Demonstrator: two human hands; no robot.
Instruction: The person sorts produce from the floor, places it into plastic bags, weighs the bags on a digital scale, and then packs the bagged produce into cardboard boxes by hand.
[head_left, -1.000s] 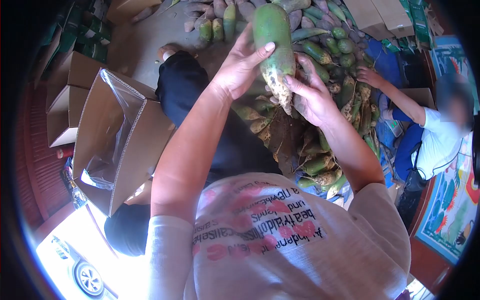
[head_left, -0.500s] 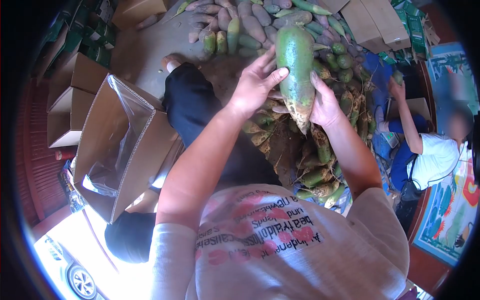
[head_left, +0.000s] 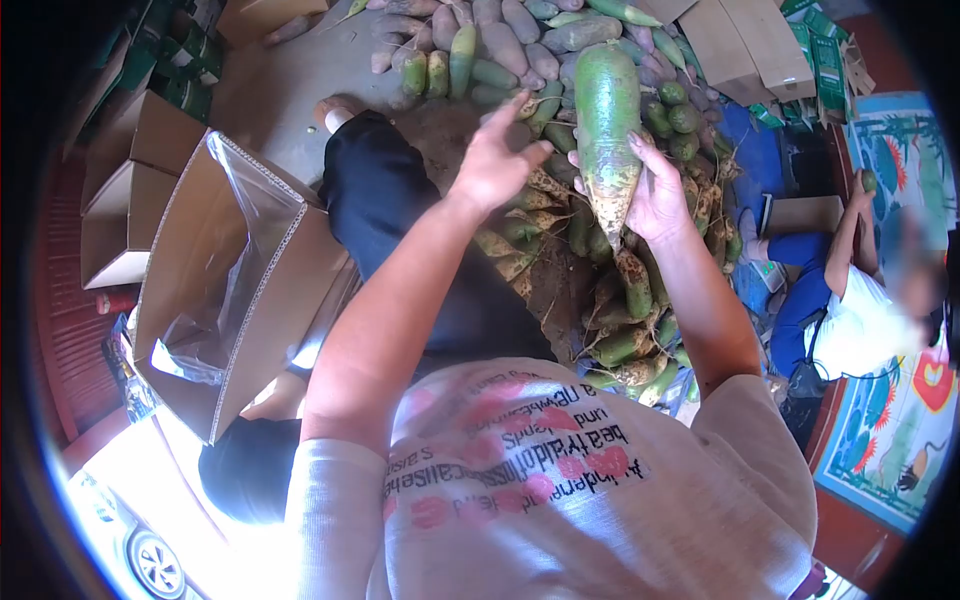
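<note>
A large green radish [head_left: 607,120] with a pale, dirt-marked tapering end stands upright in front of me, its tip pointing down toward me. My right hand [head_left: 658,195] grips its lower right side, thumb along the skin and fingers partly hidden behind. Just left of the radish, my left hand [head_left: 497,160] is apart from it, fingers and thumb spread with nothing between them. Beneath both hands lies a heap of muddy green radishes [head_left: 638,285], some with stringy roots.
An open cardboard box [head_left: 262,290] with a clear plastic liner stands at my left; more boxes [head_left: 125,215] are behind it. Purplish and green radishes [head_left: 500,45] cover the floor ahead. At right sits another person [head_left: 865,310] with a small green item in hand.
My left hand has let go of the radish and moved slightly left. The radish has shifted a little right in my right hand. The other person's arm has moved right.
</note>
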